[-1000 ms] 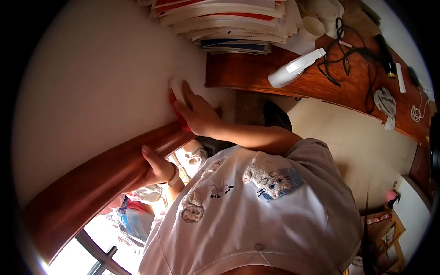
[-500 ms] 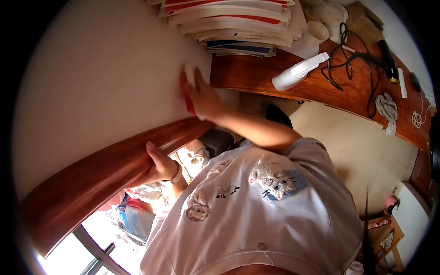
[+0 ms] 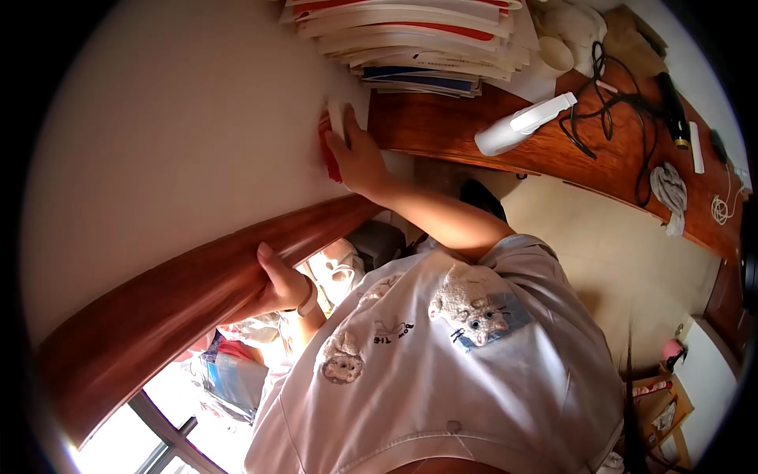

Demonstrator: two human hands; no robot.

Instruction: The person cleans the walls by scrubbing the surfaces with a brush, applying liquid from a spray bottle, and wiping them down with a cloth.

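My right hand (image 3: 363, 162) is closed around the white back of a cleaning brush (image 3: 328, 148). The brush's red, fuzzy side is pressed to the pale wall (image 3: 181, 134), close to where the shelf begins. Lower down, my left hand (image 3: 280, 286) grips the brown wooden rail (image 3: 189, 280), its thumb on top and its fingers hidden beneath the edge. A pale band circles the left wrist.
On the wooden shelf (image 3: 442, 122) are a tall stack of papers (image 3: 426, 47), a white spray-like device (image 3: 521, 125), tangled black cord (image 3: 604, 118) and a grey cloth (image 3: 669, 193). Bags (image 3: 233, 371) lie below the rail, beside a bright window.
The right hand and brush have shifted slightly in the view, and the brush is less blurred. My left hand keeps its grip on the rail. The whole view has moved a little.
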